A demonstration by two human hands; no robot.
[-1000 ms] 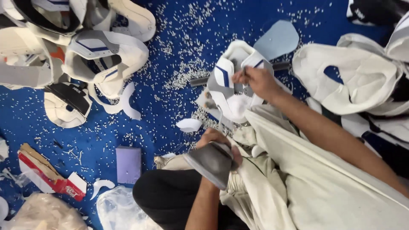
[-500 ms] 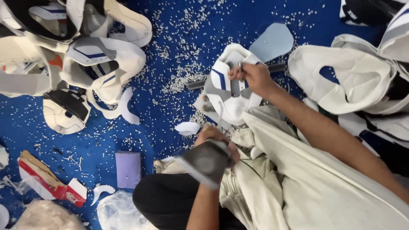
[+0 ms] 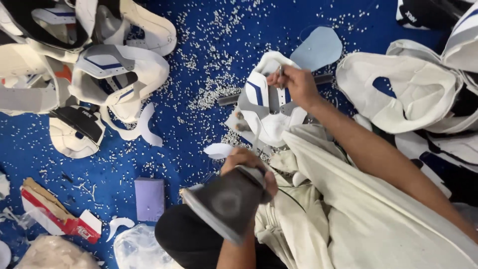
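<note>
My right hand (image 3: 295, 85) pinches a thin metal punch (image 3: 281, 71) upright on a white, grey and blue shoe upper (image 3: 260, 110). The upper lies on the blue floor across a dark metal bar (image 3: 228, 99). My left hand (image 3: 245, 160) is closed around a dark grey wedge-shaped block (image 3: 224, 203), held raised near my lap, below the upper. A cream cloth (image 3: 358, 214) covers my lap under the right arm.
Piles of white shoe uppers lie at the top left (image 3: 114, 69) and at the right (image 3: 413, 89). A pale blue cut piece (image 3: 318, 47), a lavender block (image 3: 149, 198), a torn red and white carton (image 3: 55, 214) and small white punched bits (image 3: 209, 94) are strewn about.
My left hand has lifted and tilted the grey block closer to the camera. My right hand has kept the punch on the upper, shifting only slightly.
</note>
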